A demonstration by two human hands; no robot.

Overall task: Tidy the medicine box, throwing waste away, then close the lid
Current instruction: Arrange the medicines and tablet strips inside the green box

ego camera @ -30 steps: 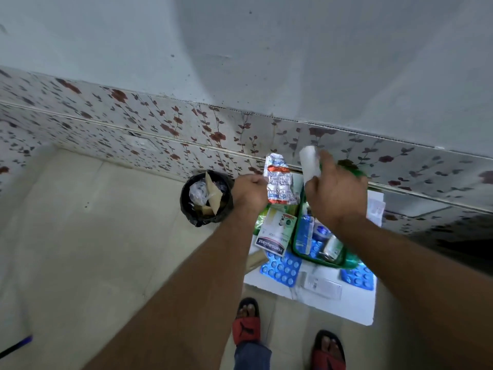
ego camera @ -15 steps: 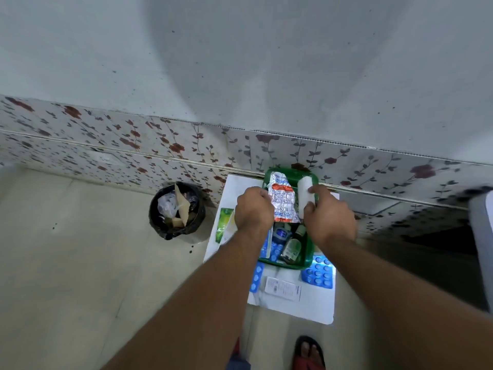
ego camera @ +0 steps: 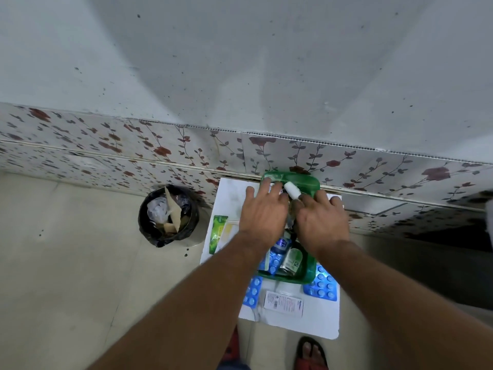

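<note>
Over the box: both hands
Box [ego camera: 309, 276]: green, lid off
Left hand [ego camera: 262, 212]: fingers spread flat
Right hand [ego camera: 321, 218]: fingers pinch white roll [ego camera: 292, 190]
Bin [ego camera: 168, 215]: left of box

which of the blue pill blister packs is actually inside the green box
The blue blister pack beside the small bottle lies inside the green plastic box. The other two lie outside on the white sheet.

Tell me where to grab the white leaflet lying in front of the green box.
Pinch the white leaflet at its near long edge, coming from your side. It lies flat on the white board, apart from the blue blister packs, so that edge is free. Judged from one view.
</note>
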